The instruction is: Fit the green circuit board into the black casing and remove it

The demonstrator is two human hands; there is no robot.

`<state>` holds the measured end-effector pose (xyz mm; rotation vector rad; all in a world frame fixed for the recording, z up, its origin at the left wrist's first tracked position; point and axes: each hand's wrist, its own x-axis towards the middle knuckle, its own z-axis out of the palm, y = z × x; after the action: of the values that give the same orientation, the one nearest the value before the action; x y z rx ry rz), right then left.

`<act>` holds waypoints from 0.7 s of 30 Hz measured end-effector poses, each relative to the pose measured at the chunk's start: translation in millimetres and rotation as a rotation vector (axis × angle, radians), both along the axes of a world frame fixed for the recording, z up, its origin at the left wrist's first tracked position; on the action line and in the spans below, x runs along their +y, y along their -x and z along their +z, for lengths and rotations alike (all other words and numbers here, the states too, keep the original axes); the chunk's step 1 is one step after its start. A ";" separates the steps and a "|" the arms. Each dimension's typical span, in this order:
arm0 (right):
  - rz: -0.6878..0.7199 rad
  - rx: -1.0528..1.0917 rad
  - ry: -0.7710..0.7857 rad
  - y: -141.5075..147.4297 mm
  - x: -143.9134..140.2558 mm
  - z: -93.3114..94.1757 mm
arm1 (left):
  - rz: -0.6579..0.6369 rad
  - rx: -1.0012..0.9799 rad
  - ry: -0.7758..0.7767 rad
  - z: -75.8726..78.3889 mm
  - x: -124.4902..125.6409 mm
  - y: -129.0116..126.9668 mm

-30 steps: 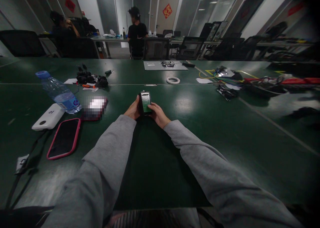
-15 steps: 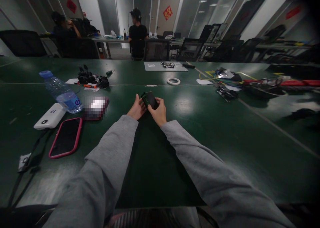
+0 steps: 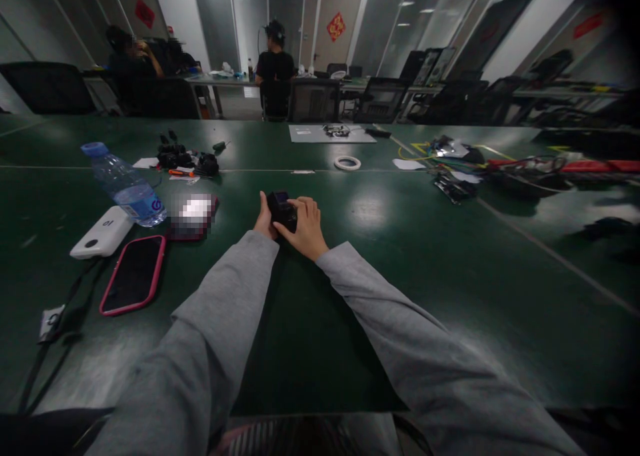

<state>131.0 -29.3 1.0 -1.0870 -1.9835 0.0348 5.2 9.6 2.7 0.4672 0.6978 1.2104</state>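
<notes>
A small black device [image 3: 281, 211] lies low over the green table [image 3: 390, 243], held between both my hands. My left hand [image 3: 263, 219] cups its left side. My right hand [image 3: 306, 227] grips it from the right, fingers curled over its top. Much of the device is hidden by my fingers. Grey sleeves cover both my arms.
To the left lie a water bottle [image 3: 124, 185], a white power bank [image 3: 101, 232], a pink-cased phone [image 3: 133, 274] and a cable [image 3: 47, 349]. Black parts [image 3: 185, 159] and a tape ring [image 3: 347, 163] sit further back. Wires [image 3: 465, 163] clutter the right. People sit at a far table.
The device stood upright with its lit screen facing me; I have turned it and lowered it flat, with my right hand now over its top.
</notes>
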 end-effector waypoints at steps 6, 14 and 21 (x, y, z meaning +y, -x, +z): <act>0.054 -0.031 -0.010 -0.1 -1.5 -0.3 | -0.051 0.033 0.005 -5.0 4.5 0.6; 0.027 -0.018 -0.037 0.3 -0.5 -2.2 | -0.096 0.013 -0.042 -2.5 2.6 0.4; 0.074 0.016 -0.011 -0.2 1.1 -0.8 | -0.085 0.034 -0.058 -6.1 4.8 0.9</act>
<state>131.2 -28.2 0.2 -1.0027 -2.0070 0.0720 4.3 14.3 -3.5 0.5615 0.6672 1.1470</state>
